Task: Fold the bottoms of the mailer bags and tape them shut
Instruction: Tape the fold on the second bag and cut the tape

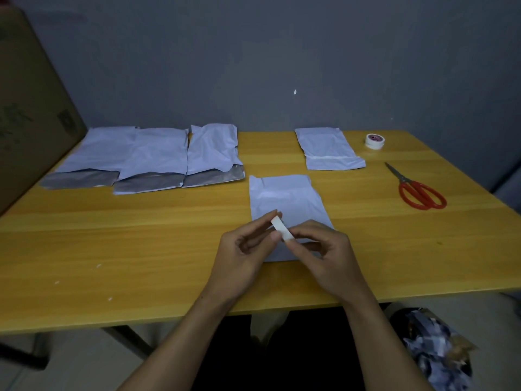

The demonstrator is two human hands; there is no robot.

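Both hands are pinching a short white tape strip (282,229) between them: left hand (245,249) at its upper end, right hand (324,249) at its lower end, above the nearest mailer bag (284,198) lying on the wooden table (141,235). Three unsealed bags (146,156) are lying far left, a taped bag (327,149), tape roll (374,141) and red scissors (417,190) on the right.

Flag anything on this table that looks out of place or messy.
Little stands out. A few small white scraps lie on the table toward its near left edge. The three unfolded mailer bags at the far left are creased and overlap unevenly. The scissors and tape roll lie tidily at the right.
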